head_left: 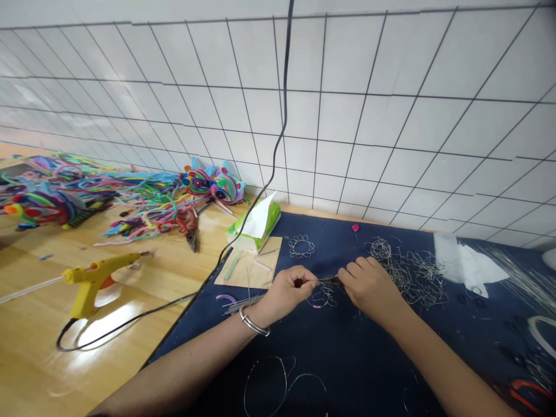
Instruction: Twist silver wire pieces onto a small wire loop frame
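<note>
My left hand (287, 289) and my right hand (369, 284) meet over a dark blue cloth (347, 370). Both are closed in a pinch on a thin wire piece (325, 281) stretched between them. Below the fingers lies a small tangle of wire with pink bits (322, 298). A silver bangle (253, 324) circles my left wrist. A finished wire flower (301, 246) lies just beyond my left hand. A heap of bent wire shapes (408, 269) sits right behind my right hand.
A yellow glue gun (93, 278) stands on the wooden table (39, 347), its black cord (243, 226) running up the tiled wall. Colourful pipe cleaners (87, 194), pliers (191, 234), a green tissue pack (258, 223), a cardboard square (249, 269) and wire loops (282, 382) lie around.
</note>
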A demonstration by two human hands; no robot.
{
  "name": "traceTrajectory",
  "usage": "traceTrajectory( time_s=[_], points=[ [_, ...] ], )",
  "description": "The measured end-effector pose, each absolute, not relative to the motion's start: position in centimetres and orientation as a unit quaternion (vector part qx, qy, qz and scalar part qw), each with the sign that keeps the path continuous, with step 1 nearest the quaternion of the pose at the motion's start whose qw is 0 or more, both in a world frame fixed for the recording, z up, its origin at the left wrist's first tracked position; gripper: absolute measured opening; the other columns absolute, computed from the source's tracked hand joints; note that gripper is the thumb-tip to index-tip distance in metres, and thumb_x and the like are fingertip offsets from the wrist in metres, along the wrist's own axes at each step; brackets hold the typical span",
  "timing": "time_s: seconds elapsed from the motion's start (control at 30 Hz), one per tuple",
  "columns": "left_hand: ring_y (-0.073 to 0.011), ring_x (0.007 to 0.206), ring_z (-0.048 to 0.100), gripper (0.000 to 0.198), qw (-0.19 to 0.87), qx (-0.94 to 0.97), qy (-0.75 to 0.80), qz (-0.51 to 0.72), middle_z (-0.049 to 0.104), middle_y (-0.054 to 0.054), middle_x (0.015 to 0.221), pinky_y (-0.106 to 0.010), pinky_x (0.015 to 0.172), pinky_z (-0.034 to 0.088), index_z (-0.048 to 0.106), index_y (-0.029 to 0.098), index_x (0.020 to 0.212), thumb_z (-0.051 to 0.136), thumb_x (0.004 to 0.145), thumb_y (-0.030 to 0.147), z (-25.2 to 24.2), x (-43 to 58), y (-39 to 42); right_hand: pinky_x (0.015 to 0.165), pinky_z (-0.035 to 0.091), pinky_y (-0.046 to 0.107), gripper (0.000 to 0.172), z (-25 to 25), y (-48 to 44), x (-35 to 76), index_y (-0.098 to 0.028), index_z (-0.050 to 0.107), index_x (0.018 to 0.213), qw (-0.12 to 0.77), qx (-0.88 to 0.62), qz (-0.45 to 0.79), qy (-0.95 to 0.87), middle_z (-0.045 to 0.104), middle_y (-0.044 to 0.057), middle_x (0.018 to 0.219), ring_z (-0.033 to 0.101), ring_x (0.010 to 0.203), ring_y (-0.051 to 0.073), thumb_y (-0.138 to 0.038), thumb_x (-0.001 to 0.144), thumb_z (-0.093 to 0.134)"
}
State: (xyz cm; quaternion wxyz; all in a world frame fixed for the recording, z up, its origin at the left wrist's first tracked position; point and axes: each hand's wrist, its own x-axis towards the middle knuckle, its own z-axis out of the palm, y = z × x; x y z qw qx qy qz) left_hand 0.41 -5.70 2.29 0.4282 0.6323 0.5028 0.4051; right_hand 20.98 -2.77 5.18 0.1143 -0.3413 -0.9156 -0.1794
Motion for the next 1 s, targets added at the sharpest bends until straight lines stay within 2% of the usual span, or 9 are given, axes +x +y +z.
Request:
traceTrajectory(
  time_s=[0.73,1.0],
  points=[
    [-0.0061,0.051,0.038,0.016,0.517,0.548,0.499,0.429,0.049,0.002,0.059,-0.019,0.049,0.032,0.057,0.012,0.072,0.055,0.074,0.028,2.59,1.10,-6.13,0.065,0.023,0.029,0.020,4.68,-2.53,21.19,-0.016,0.057,0.076,0.128,-0.333,-0.187,-0.915,0.048,0.003,0.063,0.037,0.065,0.015,-0.006,0.080,0.040],
    [-0.0070,0.056,0.040,0.013,0.471,0.585,0.498,0.433,0.048,0.002,0.062,-0.019,0.053,0.034,0.055,0.013,0.069,0.054,0.074,0.025,2.53,0.94,-6.17,0.066,0.023,0.030,0.019,5.55,-2.89,20.99,-0.017,0.058,0.080,0.116,-0.352,-0.172,-0.913,0.047,0.004,0.065,0.037,0.069,0.016,-0.012,0.082,0.040]
  ],
)
